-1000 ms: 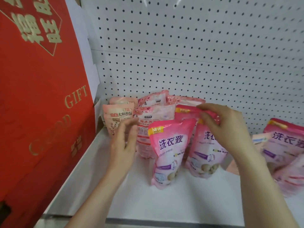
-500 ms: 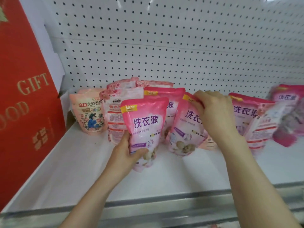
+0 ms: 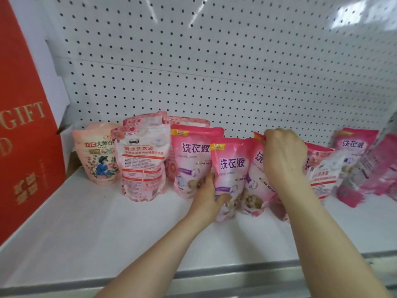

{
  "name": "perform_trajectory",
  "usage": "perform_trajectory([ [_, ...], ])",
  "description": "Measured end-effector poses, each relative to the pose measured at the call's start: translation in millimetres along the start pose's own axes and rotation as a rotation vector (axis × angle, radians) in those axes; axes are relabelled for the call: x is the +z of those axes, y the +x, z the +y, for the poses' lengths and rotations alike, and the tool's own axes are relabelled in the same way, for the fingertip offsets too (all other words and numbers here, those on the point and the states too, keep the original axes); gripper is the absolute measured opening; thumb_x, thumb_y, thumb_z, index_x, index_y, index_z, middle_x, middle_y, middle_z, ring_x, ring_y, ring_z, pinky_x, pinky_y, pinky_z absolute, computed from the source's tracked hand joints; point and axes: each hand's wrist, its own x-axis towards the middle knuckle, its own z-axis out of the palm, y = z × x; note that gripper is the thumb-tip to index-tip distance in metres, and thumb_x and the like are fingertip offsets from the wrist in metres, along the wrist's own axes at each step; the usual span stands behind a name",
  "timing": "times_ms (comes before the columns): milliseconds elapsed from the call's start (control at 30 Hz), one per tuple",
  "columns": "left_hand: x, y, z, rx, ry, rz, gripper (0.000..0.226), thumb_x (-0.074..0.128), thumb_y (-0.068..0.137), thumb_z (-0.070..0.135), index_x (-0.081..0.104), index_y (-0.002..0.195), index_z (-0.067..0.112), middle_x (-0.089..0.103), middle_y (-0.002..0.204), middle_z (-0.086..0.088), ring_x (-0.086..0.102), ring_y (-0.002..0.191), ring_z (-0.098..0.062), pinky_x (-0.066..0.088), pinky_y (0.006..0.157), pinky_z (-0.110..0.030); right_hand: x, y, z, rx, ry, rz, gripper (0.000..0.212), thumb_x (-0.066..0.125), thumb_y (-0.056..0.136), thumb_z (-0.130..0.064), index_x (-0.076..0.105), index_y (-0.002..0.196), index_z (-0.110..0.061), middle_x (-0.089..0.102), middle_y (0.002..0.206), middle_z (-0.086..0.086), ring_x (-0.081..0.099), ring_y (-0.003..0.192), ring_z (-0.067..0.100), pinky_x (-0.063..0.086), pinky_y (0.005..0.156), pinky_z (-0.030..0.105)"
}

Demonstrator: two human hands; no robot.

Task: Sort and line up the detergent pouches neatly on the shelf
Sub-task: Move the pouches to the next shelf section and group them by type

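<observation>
Print showing on the shelf goods

The red box (image 3: 21, 125) is showing gold "GIFT". The peach pouch (image 3: 97, 155) is reading "立白大师香" and the pale pouch (image 3: 142, 166) "水洗衣液". The rear pink pouch (image 3: 191, 162) and front pink pouch (image 3: 231, 173) are carrying "NEW" and "洗衣液". The third pink pouch (image 3: 255, 183) is showing only "洗", and the far-right pouch (image 3: 354, 147) is showing "洗衣液".

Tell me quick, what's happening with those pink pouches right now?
Left hand grips front pink pouch low down. Right hand pinches top of neighbouring pouch. Row on shelf uneven. Jumbled pouches crowd the right side.
</observation>
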Motion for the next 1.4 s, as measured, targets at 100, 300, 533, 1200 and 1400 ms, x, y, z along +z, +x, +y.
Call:
perform_trajectory([
  [100, 11.5, 13.7, -0.8, -0.031, 0.009, 0.008, 0.057, 0.069, 0.085, 0.014, 0.038, 0.133, 0.018, 0.057, 0.115, 0.006, 0.058, 0.106, -0.014, 0.047, 0.089, -0.026, 8.4, 11.0, -0.8, -0.025, -0.019, -0.043, 0.015, 0.057, 0.086, 0.006, 0.057, 0.078, -0.006, 0.045, 0.071, 0.006, 0.041, 0.068, 0.024, 0.03, 0.055, 0.033],
  [300, -1.7, 11.9, -10.8, 0.0, 0.071, -0.049, 0.075, 0.076, 0.078, 0.031, 0.035, 0.141, 0.027, 0.054, 0.128, 0.014, 0.053, 0.114, 0.0, 0.043, 0.094, -0.016, 12.8, 18.7, -7.2, -0.132, 0.135, 0.145, 0.016, 0.058, 0.093, -0.006, 0.069, 0.105, -0.008, 0.069, 0.09, 0.012, 0.057, 0.086, 0.033, 0.039, 0.066, 0.035],
  [533, -56.4, -19.6, -10.4, 0.112, 0.296, 0.07, 0.038, 0.071, 0.084, 0.018, 0.062, 0.121, 0.023, 0.063, 0.114, 0.004, 0.063, 0.103, -0.012, 0.053, 0.089, -0.028, 1.3, 36.4, -76.4, -0.536, 0.358, -0.148, 0.027, 0.059, 0.093, -0.035, 0.07, 0.113, -0.02, 0.072, 0.098, 0.006, 0.06, 0.102, 0.029, 0.044, 0.089, 0.038],
  [1200, -189.7, -37.3, -39.3, -0.26, -0.081, 0.463, 0.017, 0.069, 0.087, 0.027, 0.068, 0.101, 0.037, 0.075, 0.092, 0.016, 0.071, 0.084, -0.017, 0.046, 0.044, -0.026, 17.8, 61.5, -88.5, -0.276, 0.331, 0.022, 0.021, 0.057, 0.094, -0.011, 0.072, 0.109, -0.012, 0.073, 0.096, 0.011, 0.063, 0.093, 0.033, 0.05, 0.079, 0.038],
  [1400, -221.9, -84.4, -43.0, -0.235, -0.165, 0.56, 0.014, 0.072, 0.084, 0.017, 0.072, 0.097, 0.024, 0.077, 0.087, -0.002, 0.069, 0.056, -0.013, 0.043, 0.038, -0.026, 16.0, 67.0, -168.7, -0.469, 0.341, -0.157, 0.035, 0.063, 0.094, -0.024, 0.059, 0.128, -0.016, 0.068, 0.11, 0.009, 0.062, 0.104, 0.031, 0.046, 0.085, 0.038],
])
